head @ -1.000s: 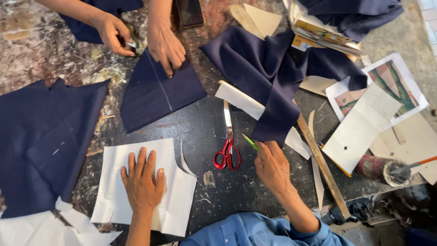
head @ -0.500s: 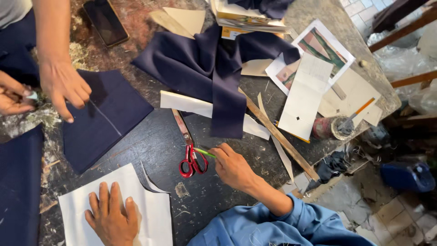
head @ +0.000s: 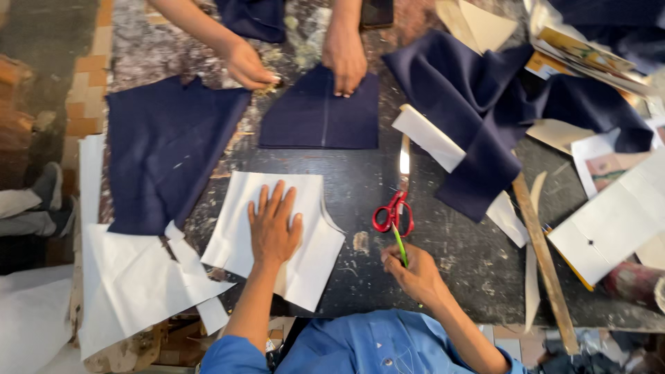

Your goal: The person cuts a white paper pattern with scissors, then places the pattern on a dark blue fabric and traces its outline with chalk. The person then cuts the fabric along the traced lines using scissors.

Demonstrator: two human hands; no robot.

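My left hand (head: 273, 225) lies flat, fingers spread, on a white paper pattern piece (head: 239, 228) on the dark worktable (head: 360, 187). My right hand (head: 414, 273) is closed around a green pencil (head: 400, 244) whose tip points toward the red-handled scissors (head: 395, 208) lying just beyond it. Across the table, another person's two hands (head: 344, 52) press on a small navy fabric piece (head: 322, 118).
A large navy fabric piece (head: 166, 149) lies at the left, draped navy cloth (head: 478, 104) at the right. A wooden ruler (head: 544, 260) runs along the right side. White paper sheets (head: 131, 284) overhang the near left edge; papers and pictures (head: 613, 221) crowd the right.
The view has swung back to the left. My right hand with the pencil has drawn back slightly below the scissors. My left hand stays flat on the paper.
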